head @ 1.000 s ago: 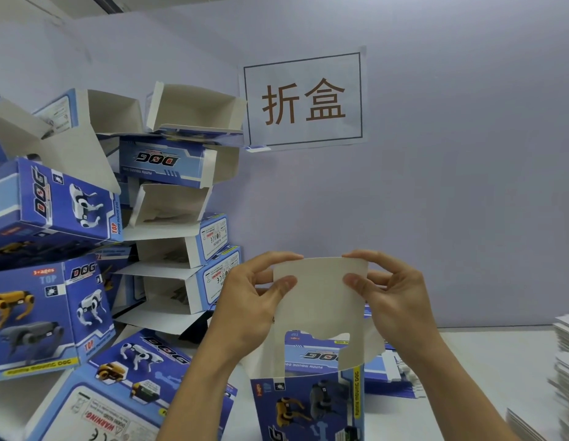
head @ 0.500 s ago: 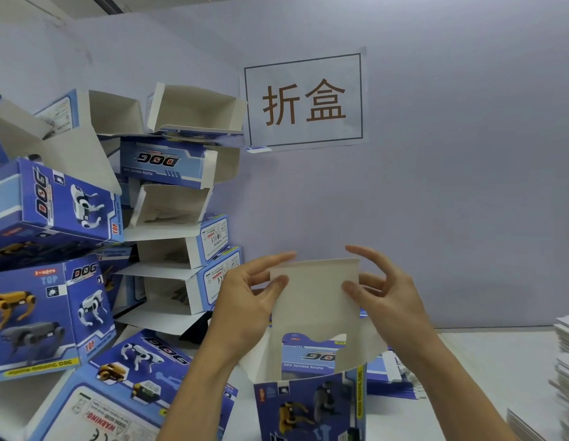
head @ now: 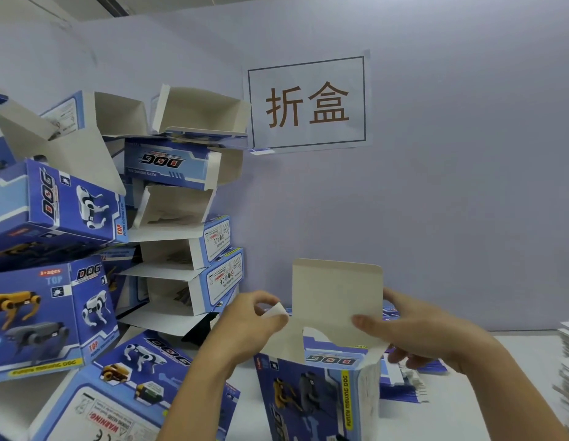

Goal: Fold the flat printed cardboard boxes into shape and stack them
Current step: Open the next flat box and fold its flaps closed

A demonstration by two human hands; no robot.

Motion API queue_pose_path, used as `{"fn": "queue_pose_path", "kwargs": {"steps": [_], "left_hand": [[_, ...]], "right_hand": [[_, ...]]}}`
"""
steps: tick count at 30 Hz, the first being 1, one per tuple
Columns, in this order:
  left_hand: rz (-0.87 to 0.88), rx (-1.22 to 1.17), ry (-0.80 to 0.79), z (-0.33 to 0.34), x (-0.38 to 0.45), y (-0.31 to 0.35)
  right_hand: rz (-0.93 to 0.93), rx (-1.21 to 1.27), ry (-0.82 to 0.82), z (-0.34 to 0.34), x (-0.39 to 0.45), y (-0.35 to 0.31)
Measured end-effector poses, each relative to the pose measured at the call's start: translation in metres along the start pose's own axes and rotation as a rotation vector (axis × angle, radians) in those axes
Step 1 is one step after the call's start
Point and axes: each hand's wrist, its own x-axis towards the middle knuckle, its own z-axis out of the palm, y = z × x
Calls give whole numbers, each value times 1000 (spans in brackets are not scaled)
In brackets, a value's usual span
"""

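Note:
I hold an upright blue printed box (head: 312,396) with robot-dog art over the table, its top end open. Its large cream top flap (head: 335,294) stands up straight. My left hand (head: 245,326) pinches the small left side flap (head: 275,311) between thumb and fingers. My right hand (head: 426,332) grips the box's right side, thumb on the inner face of the top flap, fingers behind. A leaning stack of folded blue boxes (head: 86,249) fills the left side.
A white sign with two brown characters (head: 307,101) hangs on the lilac wall. Flat blue box blanks (head: 404,386) lie on the white table behind the held box. Piles of white flat sheets (head: 568,370) sit at the right edge.
Both hands dropped from the top flap's upper edge. The left hand now pinches the small left side flap; the right hand slid down to the box's right side. The top flap stands free.

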Motion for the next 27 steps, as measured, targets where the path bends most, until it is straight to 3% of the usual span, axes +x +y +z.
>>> {"fn": "queue_pose_path", "kwargs": {"steps": [4, 7, 11, 16, 19, 22, 25, 27], "left_hand": [[-38, 29, 97, 1, 0, -3], [27, 27, 214, -2, 1, 0], [68, -166, 359, -7, 4, 1], [89, -427, 466, -8, 3, 8], [146, -504, 412, -7, 4, 12], [259, -755, 192, -9, 1, 14], [444, -517, 62, -4, -5, 9], [471, -446, 12, 6, -12, 11]], "right_hand": [[-39, 29, -81, -2, -1, -3], [-127, 135, 5, 2, 4, -1], [-232, 359, 149, 4, 11, 0], [-420, 241, 16, 18, 7, -4], [-479, 322, 186, 28, 13, -7], [-516, 459, 279, 26, 15, -7], [-527, 559, 268, 23, 17, -3], [-541, 629, 232, 29, 19, -4]]}}
